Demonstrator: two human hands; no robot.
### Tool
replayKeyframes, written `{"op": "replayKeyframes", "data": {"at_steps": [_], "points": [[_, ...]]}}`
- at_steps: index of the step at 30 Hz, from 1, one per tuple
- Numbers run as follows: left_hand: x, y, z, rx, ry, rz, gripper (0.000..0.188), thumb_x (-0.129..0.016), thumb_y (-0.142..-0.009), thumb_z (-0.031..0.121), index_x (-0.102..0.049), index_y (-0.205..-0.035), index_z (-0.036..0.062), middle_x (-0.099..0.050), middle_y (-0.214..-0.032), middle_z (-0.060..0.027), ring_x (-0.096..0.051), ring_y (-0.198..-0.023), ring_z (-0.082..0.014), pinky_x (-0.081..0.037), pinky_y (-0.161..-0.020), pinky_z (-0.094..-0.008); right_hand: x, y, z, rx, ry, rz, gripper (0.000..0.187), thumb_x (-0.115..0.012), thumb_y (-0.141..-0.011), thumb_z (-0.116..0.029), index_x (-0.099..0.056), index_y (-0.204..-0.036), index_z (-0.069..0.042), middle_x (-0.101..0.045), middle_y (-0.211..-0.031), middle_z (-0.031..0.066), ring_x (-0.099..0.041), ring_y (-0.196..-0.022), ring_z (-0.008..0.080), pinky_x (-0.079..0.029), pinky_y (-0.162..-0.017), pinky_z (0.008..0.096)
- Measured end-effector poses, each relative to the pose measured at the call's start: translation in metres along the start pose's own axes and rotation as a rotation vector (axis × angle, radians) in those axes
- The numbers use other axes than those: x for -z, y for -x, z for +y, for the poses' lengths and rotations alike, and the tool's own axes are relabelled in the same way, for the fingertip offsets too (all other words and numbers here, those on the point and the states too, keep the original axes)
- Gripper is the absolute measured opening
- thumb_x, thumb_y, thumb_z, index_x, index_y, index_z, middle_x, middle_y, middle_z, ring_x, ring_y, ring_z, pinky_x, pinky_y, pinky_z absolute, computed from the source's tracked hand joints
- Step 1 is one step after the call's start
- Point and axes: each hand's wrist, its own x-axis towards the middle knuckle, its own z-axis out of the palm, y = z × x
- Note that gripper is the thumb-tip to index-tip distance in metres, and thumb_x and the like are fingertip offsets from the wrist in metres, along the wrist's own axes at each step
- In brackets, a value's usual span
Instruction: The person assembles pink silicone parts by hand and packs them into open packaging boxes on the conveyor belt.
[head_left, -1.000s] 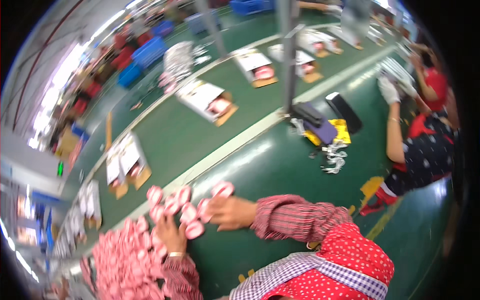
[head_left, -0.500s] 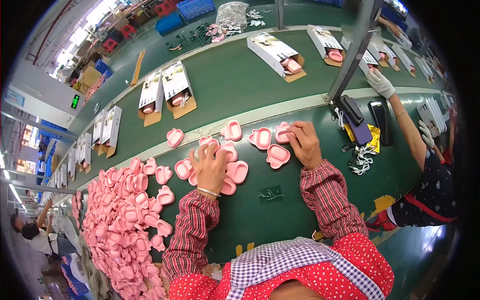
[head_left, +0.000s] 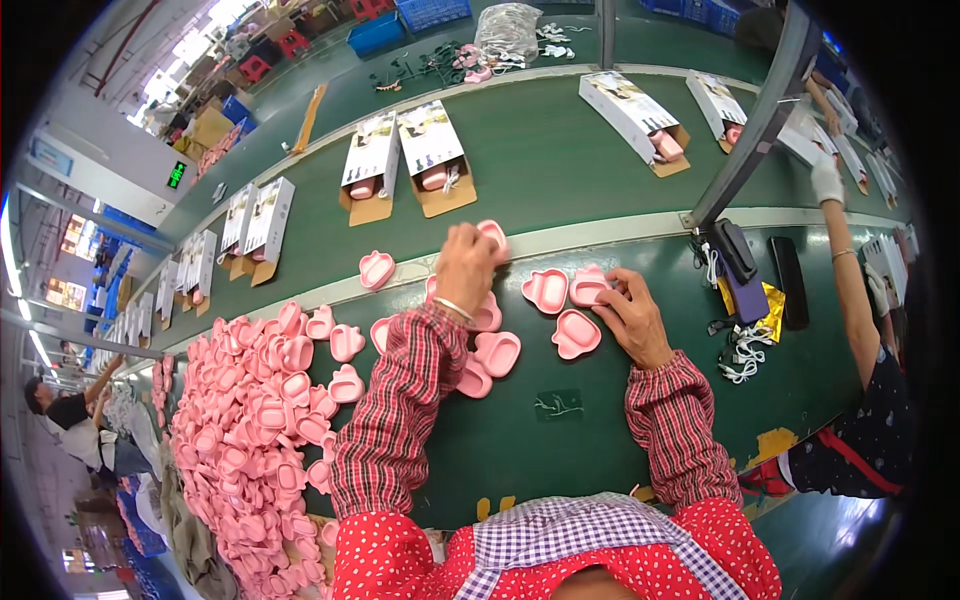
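Small pink shells with a rounded recess and ear-like bumps lie on the green table in front of me. My left hand (head_left: 468,268) reaches to the belt's pale edge strip, its fingers closed on one pink shell (head_left: 493,240) tipped up there. Below that hand lie several more shells, partly hidden by it. My right hand (head_left: 636,318) has thumb and fingers pinched at the rim of another pink shell (head_left: 588,287). Two loose shells sit beside it, one to its left (head_left: 546,291) and one nearer me (head_left: 576,334).
A big heap of pink shells (head_left: 250,430) covers the table at left. Open white boxes (head_left: 433,150) with pink items stand on the green belt (head_left: 530,150) beyond. Right, near a metal post (head_left: 755,120), lie dark devices (head_left: 740,275) and white cables (head_left: 745,355). A co-worker's gloved hand (head_left: 827,180) is at the boxes.
My left hand has moved away from me, from the shell cluster to the belt edge, now gripping a shell. Boxes on the belt have shifted right. My right hand stays by its shell.
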Motion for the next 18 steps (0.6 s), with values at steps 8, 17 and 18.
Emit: {"op": "replayKeyframes", "data": {"at_steps": [8,17,18], "points": [[-0.005,-0.083,-0.084,0.163,-0.298,-0.065,0.010,-0.070,-0.079,0.019,-0.072,-0.084,0.0105,-0.059,-0.095,-0.0115,-0.058,-0.096,-0.0307,-0.051,-0.077,-0.0417,-0.015,-0.009,-0.032,-0.022,-0.016,0.032,0.019,-0.072,-0.077,-0.001,-0.059,-0.092,-0.003,-0.052,-0.107,0.0117,-0.055,-0.082,0.0260,-0.049,-0.074,0.0366],[0.051,-0.053,-0.096,0.109,-0.028,-0.024,0.015,-0.069,-0.080,0.014,-0.063,-0.090,0.0054,-0.061,-0.090,-0.0146,-0.059,-0.092,-0.0343,-0.049,-0.078,-0.0424,-0.028,-0.012,-0.044,-0.041,0.009,0.050,0.017,-0.071,-0.077,0.002,-0.062,-0.091,-0.001,-0.051,-0.111,0.0117,-0.055,-0.081,0.0229,-0.047,-0.072,0.0328],[0.068,-0.031,-0.090,0.168,0.056,-0.064,0.012,-0.067,-0.082,0.015,-0.063,-0.088,0.0050,-0.060,-0.089,-0.0140,-0.059,-0.089,-0.0342,-0.048,-0.077,-0.0414,-0.029,-0.012,-0.045,-0.061,0.004,0.044,0.016,-0.071,-0.078,0.002,-0.062,-0.091,0.000,-0.051,-0.109,0.0117,-0.056,-0.083,0.0229,-0.048,-0.072,0.0324]]}}
